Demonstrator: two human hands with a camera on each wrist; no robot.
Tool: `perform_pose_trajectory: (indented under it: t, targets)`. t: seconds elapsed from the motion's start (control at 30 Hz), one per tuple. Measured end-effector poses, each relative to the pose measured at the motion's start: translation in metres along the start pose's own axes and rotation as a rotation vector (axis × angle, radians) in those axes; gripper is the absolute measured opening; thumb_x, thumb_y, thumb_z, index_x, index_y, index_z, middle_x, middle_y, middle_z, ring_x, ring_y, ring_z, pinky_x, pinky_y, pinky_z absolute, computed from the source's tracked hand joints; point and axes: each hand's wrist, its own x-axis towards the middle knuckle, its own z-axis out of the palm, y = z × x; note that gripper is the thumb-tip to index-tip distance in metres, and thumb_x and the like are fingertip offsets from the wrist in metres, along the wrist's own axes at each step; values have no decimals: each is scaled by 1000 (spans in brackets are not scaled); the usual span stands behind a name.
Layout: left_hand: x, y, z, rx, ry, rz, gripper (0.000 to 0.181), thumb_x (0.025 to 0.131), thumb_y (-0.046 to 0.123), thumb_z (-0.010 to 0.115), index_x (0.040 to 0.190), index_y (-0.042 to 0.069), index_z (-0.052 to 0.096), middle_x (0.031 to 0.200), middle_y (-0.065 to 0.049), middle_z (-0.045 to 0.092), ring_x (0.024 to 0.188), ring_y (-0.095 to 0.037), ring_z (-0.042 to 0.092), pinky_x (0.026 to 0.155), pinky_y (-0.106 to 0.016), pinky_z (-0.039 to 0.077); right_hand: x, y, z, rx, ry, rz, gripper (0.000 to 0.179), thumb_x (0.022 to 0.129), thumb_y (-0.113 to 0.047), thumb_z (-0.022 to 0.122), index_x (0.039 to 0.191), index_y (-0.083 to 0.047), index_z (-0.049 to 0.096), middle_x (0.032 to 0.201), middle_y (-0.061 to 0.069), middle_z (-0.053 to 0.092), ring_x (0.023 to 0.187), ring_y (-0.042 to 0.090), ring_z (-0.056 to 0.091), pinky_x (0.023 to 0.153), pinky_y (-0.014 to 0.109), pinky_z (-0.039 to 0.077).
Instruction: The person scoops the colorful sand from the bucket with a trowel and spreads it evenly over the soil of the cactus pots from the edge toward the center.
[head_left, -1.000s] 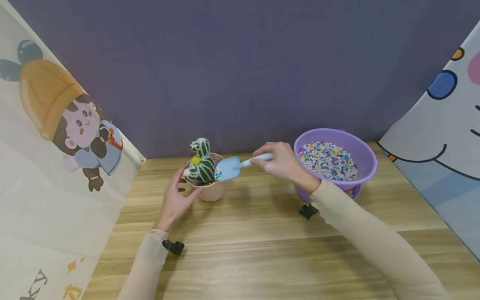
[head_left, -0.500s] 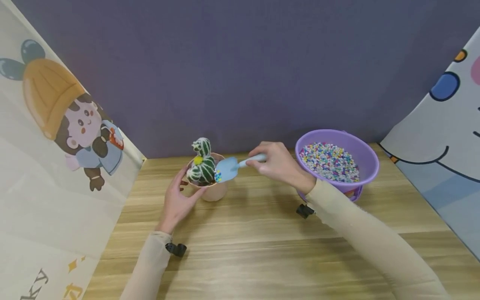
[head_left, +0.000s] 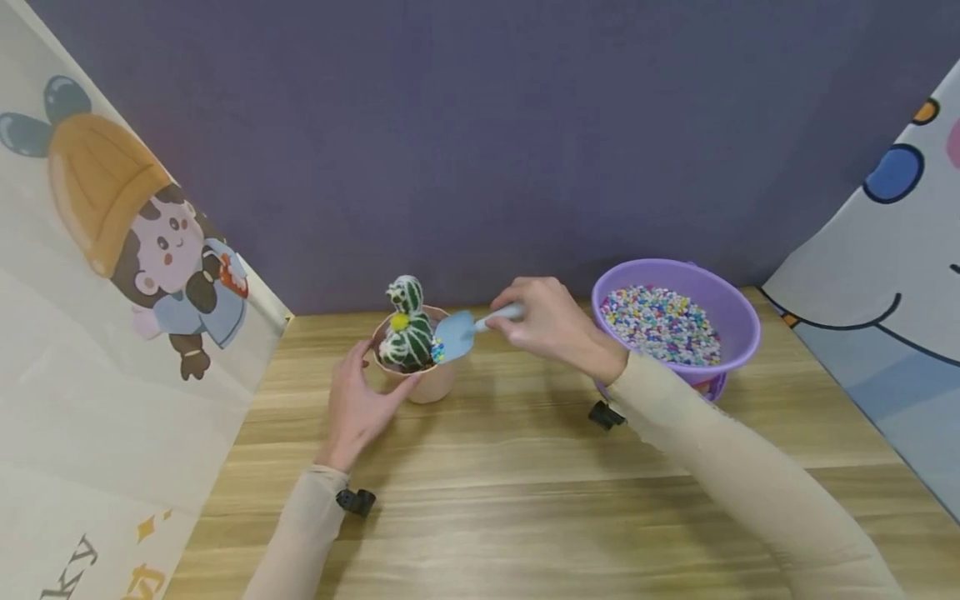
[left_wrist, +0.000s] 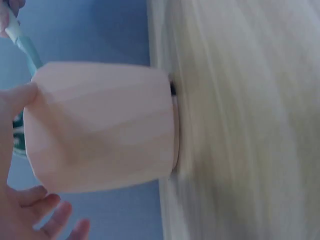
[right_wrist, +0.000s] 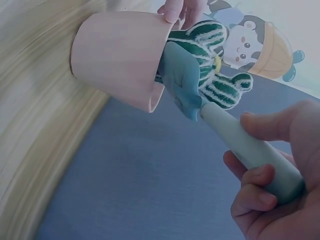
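A pale pink flowerpot stands on the table, with a green, white-striped cactus bearing a yellow flower in it. My left hand holds the pot by its rim, thumb on the near side and fingers around the left; in the left wrist view the pot wall fills the middle. My right hand grips a light blue trowel by its handle. The blade slants down over the pot's right rim, beside the cactus. Colourful beads lie at its tip.
A purple bucket holding many multicoloured beads stands to the right, close to my right forearm. The wood-grain table meets a dark back wall. Cartoon-printed panels rise on both sides.
My right hand has moved a little left and the trowel now tips more steeply into the pot. My left hand keeps its hold on the rim.
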Motion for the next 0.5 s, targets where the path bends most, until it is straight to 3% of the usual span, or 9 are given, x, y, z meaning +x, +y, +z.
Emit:
perform_pose_trajectory:
  t: [0.1,0.27,0.5]
  targets:
    - [4,-5,-5,5,-43,32,107,81,55,88,160,4,39,160,-20,48,137,-39,50,114,-62,46,1,-3,-1,-22,-14,16,18,89,-25,84,100,-10,85,90,2,78,74,19,69,69,38,60]
    - [15,-13,-11,-11,-136,101,103,83,50,87,163,9,37,165,-20,44,147,-43,44,116,-65,45,1,-6,-5,-53,-23,50,18,88,-25,84,99,-11,86,90,1,78,73,19,68,69,39,59]
    - [22,-17,-13,-39,-188,106,101,86,47,86,165,11,36,165,-20,44,147,-43,44,111,-62,50,4,-7,-6,-58,-28,37,18,88,-25,84,99,-11,86,89,2,78,73,19,68,68,39,59]
